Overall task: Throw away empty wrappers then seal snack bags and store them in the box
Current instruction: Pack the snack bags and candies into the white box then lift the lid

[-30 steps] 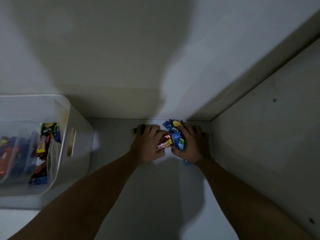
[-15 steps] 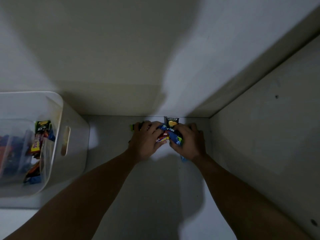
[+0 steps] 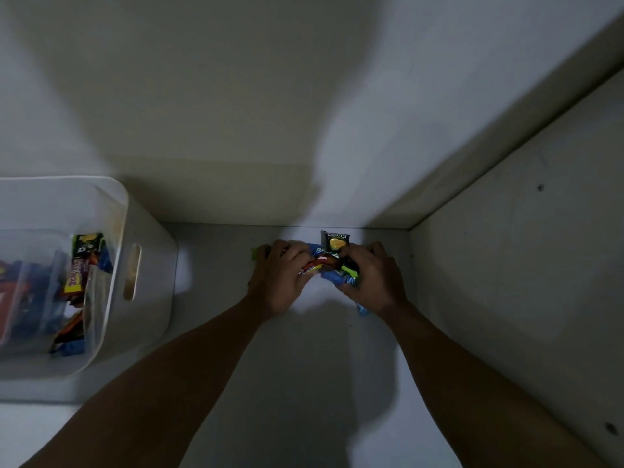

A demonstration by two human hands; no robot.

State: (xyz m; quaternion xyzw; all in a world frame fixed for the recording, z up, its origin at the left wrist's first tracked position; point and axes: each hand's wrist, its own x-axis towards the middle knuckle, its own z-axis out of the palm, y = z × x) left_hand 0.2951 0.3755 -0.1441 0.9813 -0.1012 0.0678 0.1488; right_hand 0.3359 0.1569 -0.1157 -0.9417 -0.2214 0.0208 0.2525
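Nearest the camera, two bare forearms are seen reaching forward over the pale shelf floor (image 3: 304,393). At their ends the left hand (image 3: 277,282) and the right hand (image 3: 373,282) are set close together, and the snack packets (image 3: 320,265) are gathered between them. Each grip is clenched on the bundle, with fingers curled over red, blue and green wrappers. A blue wrapper end (image 3: 362,310) is left sticking out under the right wrist. Whether any packet is open or empty cannot be told.

The bundle is stretched left to right, from one grip to the other. The white box (image 3: 148,265) is stood well apart to the left, already partly filled with stored snacks (image 3: 78,265). The box lies on the left hand's side, so a leftward carry is judged to be called for.

Just behind the bundle, a black packet (image 3: 337,243) is propped against the back wall (image 3: 236,130), beside the right fingers.
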